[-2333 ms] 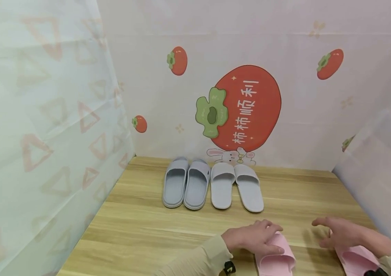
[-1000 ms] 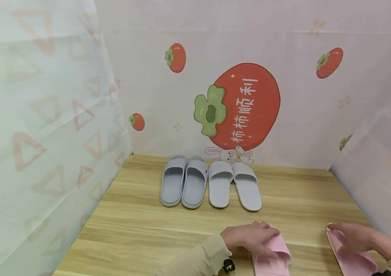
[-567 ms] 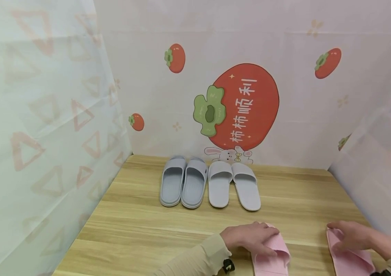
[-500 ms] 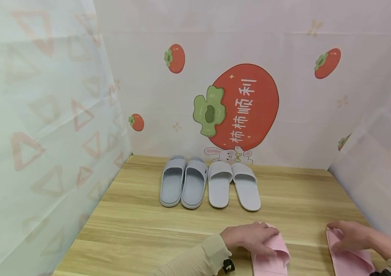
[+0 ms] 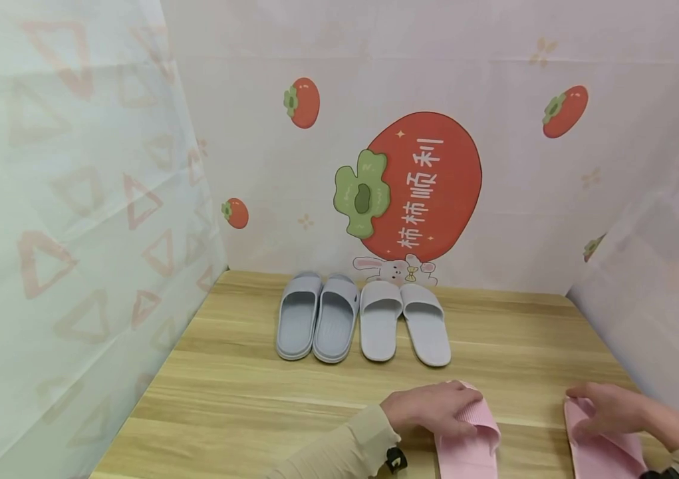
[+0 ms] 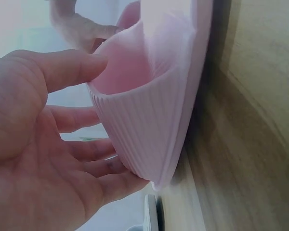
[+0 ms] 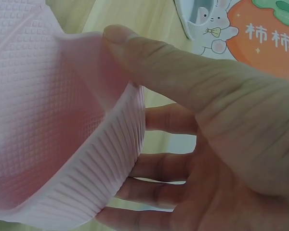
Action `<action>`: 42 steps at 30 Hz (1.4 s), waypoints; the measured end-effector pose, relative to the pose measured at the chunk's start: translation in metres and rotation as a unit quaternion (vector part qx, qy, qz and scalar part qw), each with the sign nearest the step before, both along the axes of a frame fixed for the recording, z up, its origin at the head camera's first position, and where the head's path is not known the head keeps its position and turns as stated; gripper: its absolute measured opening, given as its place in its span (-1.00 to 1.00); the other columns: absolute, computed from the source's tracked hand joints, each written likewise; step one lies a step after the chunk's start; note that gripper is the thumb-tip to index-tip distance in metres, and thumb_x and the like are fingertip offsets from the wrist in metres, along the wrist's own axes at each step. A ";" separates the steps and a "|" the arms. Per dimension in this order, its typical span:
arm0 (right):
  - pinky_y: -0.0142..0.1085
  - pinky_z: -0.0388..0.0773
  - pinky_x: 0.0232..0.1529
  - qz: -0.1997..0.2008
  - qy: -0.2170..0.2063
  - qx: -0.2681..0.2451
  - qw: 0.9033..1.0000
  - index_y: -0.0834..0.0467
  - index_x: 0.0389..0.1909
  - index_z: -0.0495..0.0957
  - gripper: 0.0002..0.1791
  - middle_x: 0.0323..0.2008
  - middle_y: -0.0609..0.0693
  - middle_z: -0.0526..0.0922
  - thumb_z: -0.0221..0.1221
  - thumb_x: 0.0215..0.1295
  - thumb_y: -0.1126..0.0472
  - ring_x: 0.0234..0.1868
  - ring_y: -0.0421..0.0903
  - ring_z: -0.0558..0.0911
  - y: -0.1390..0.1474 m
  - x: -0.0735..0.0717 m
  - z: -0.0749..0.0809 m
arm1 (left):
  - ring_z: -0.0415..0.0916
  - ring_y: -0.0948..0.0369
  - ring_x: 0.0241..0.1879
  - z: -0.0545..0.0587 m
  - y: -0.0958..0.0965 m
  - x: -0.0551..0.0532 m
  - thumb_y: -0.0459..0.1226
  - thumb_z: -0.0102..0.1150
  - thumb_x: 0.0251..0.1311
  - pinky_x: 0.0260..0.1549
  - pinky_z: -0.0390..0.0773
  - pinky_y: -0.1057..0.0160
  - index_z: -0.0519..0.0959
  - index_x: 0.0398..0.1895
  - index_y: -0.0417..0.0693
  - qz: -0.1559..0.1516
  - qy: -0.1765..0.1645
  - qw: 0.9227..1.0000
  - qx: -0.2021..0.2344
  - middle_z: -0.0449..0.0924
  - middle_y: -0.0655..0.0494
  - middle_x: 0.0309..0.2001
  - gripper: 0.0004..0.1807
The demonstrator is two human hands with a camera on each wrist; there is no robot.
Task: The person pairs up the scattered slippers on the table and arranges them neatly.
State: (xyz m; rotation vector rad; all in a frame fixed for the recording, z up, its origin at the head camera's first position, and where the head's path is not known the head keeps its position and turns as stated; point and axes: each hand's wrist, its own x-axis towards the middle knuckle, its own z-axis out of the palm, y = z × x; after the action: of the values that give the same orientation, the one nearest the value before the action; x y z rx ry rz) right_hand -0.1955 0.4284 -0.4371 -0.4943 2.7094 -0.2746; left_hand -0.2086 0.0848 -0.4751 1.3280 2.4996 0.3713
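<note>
In the head view my left hand (image 5: 431,407) holds a pink slipper (image 5: 467,458) by its toe strap, at the front right of the wooden surface. The left wrist view has my thumb over the strap's opening edge and the other fingers along its ribbed outside. Farther right, my right hand (image 5: 613,409) holds a second pink slipper (image 5: 605,460). Its thumb sits at the strap's opening and its fingers lie against the ribbed strap (image 7: 103,166) in the right wrist view. Both slippers point away from me, their heels cut off by the head view's lower edge.
Along the back wall stand a pair of blue-grey slippers (image 5: 316,326) and a pair of pale grey slippers (image 5: 402,326), side by side. The wooden surface (image 5: 243,406) is bounded by a patterned sheet (image 5: 88,219) on the left and another at right.
My right hand was over its slipper with fingers spread; it has come down and grips the strap. That slipper has turned and shifted left. The left hand has hardly moved.
</note>
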 end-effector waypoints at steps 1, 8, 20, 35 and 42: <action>-0.12 0.56 -0.12 0.008 0.010 0.001 1.000 0.44 0.05 0.52 -0.29 -0.04 0.39 0.62 0.43 0.00 0.00 -0.01 0.33 0.59 -0.001 0.000 0.001 | 0.30 0.47 0.24 0.000 0.000 0.000 0.06 0.10 0.29 0.13 0.31 0.56 0.27 0.41 0.22 0.001 0.003 1.000 0.001 0.38 0.32 0.29 -0.37; -0.24 0.57 -0.19 0.043 0.032 -0.015 0.998 0.43 0.03 0.53 -0.33 -0.11 0.37 0.66 0.40 0.07 -0.01 -0.10 0.28 0.63 -0.010 -0.001 0.006 | 0.30 0.48 0.25 0.001 0.000 -0.002 0.05 0.10 0.29 0.16 0.30 0.56 0.27 0.42 0.23 0.008 0.001 1.000 0.006 0.37 0.33 0.30 -0.37; -0.26 0.58 -0.21 0.075 0.015 -0.040 0.996 0.41 0.04 0.52 -0.35 -0.10 0.32 0.67 0.37 0.12 -0.02 -0.10 0.33 0.64 -0.024 -0.005 0.010 | 0.29 0.45 0.30 0.004 -0.002 -0.010 0.05 0.11 0.29 0.23 0.26 0.55 0.24 0.45 0.14 0.014 0.016 0.999 0.031 0.35 0.27 0.35 -0.32; -0.14 0.60 -0.16 0.080 0.011 -0.032 0.996 0.41 0.13 0.48 -0.27 -0.04 0.30 0.66 0.34 0.15 -0.09 -0.05 0.27 0.63 -0.044 -0.011 0.020 | 0.34 0.44 0.23 0.009 -0.003 -0.016 0.00 0.16 0.23 0.15 0.32 0.56 0.33 0.38 0.20 0.030 0.041 0.997 0.052 0.38 0.29 0.29 -0.37; -0.07 0.59 -0.13 0.087 0.032 -0.037 0.995 0.38 0.13 0.48 -0.27 -0.03 0.28 0.66 0.35 0.13 -0.10 -0.03 0.29 0.62 -0.054 -0.013 0.017 | 0.31 0.41 0.28 0.014 -0.004 -0.016 -0.01 0.17 0.22 0.21 0.31 0.52 0.31 0.40 0.20 0.037 0.038 0.997 0.054 0.36 0.28 0.32 -0.35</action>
State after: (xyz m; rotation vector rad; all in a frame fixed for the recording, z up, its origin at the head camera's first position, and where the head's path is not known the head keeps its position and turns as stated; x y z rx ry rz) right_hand -0.2089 0.3746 -0.4199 -0.7684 2.7021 -0.3168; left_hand -0.2246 0.0811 -0.4611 1.3157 2.6307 0.4865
